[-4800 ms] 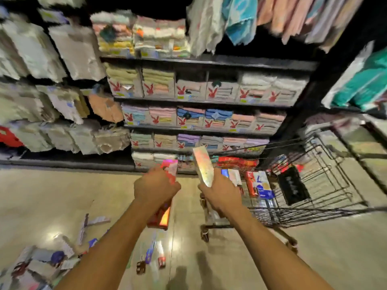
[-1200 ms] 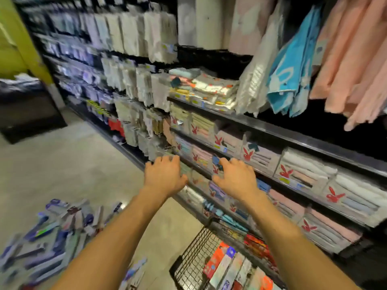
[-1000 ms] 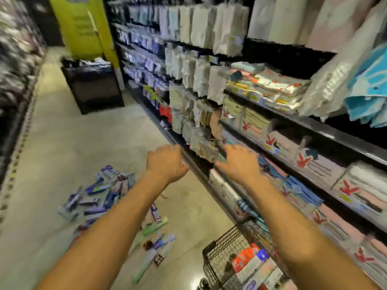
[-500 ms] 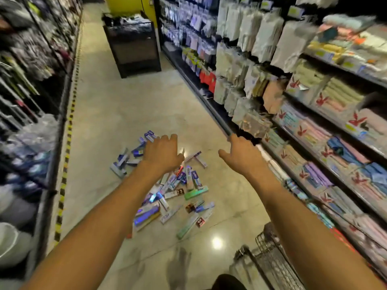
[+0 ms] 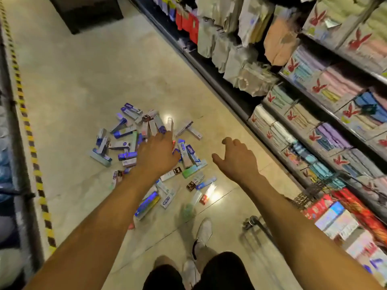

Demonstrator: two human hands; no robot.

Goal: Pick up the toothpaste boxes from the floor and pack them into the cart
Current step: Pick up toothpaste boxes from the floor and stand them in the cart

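Note:
Several toothpaste boxes (image 5: 125, 143), mostly blue, white and green, lie scattered in a heap on the shiny tiled floor in mid-aisle. My left hand (image 5: 158, 152) reaches out above the middle of the heap, fingers extended, holding nothing. My right hand (image 5: 236, 159) hovers to the right of the heap over bare floor, fingers loosely bent, empty. The wire cart (image 5: 314, 193) stands at the lower right, with red and white boxes (image 5: 333, 218) inside it.
A shelf unit (image 5: 314, 91) of packaged towels and hanging goods runs along the right. A dark display stand (image 5: 83, 11) stands at the far end of the aisle. Yellow-black tape (image 5: 29, 130) edges the left shelving. My legs and shoes (image 5: 201, 237) are at the bottom.
My view has swung from the cart and shelves down to the heap on the floor. Both hands, which held boxes over the cart earlier, are now empty and lowered toward the heap.

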